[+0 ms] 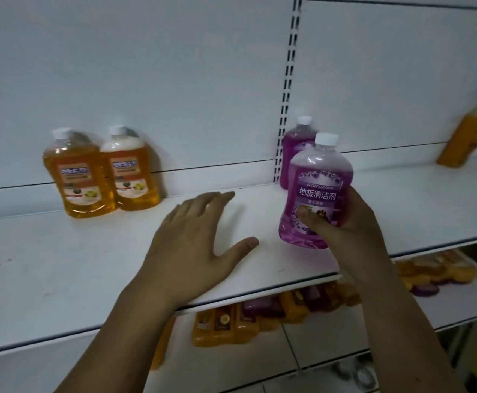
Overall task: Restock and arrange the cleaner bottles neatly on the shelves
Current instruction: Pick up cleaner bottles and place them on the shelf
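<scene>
Fingers (354, 198) on the right hand (356, 234) are gripping a purple bottle (318, 177); left hand (192, 245) is sitting flat over the shelf (61, 265), fingers spread.

Shop aisle — white slotted-upright shelving (286, 89), labelled cleaner bottles (80, 174) faced up, more stock on lower shelf (345, 333).

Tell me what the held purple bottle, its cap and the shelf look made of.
The held purple bottle looks like clear, glossy plastic: the purple fill shows through the wall and light glints on its shoulder. Its cap is opaque white, probably plastic, and fairly matte, but the detail is blurred. The shelf is probably white-painted metal with a dull finish. It is a thin, flat board with a folded front edge.
</scene>
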The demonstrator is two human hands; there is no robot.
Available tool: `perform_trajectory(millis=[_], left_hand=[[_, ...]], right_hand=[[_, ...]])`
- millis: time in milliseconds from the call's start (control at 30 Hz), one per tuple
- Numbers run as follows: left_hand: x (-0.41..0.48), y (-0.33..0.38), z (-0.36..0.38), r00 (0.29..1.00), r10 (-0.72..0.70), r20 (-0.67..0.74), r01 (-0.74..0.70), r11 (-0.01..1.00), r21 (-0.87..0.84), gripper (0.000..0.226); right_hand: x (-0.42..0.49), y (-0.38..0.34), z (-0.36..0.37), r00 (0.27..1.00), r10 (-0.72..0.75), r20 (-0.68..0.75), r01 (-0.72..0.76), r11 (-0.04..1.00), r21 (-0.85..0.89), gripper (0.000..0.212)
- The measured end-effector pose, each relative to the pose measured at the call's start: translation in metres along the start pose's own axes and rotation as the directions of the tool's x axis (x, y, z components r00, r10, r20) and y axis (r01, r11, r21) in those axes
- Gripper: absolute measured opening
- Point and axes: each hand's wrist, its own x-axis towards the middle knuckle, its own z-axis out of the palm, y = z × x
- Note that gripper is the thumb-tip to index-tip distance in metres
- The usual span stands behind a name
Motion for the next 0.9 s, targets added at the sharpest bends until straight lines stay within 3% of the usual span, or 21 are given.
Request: perform_trajectory(millis=[400, 733, 900], left_hand=[[0.099, 0.124, 0.106, 0.969, -0.185, 0.165, 0.163, 0.977, 0.138, 0.08], [0.105, 0.128, 0.135, 0.965, -0.242, 0.103, 0.212, 0.948, 0.236, 0.067], [0.106, 0.125, 0.135, 0.962, -0.249, 0.115, 0.218, 0.948, 0.231, 0.075]], right_hand=[[0.135, 0.046, -0.119, 0.988, -0.066, 0.137, 0.06, 0.997, 0.05, 0.063], [0.221, 0.06, -0.118, 0.963, -0.105, 0.249, 0.091, 0.993, 0.069, 0.066], [0.235, 0.073, -0.112, 0.967, -0.1, 0.234, 0.087, 0.994, 0.068, 0.069]])
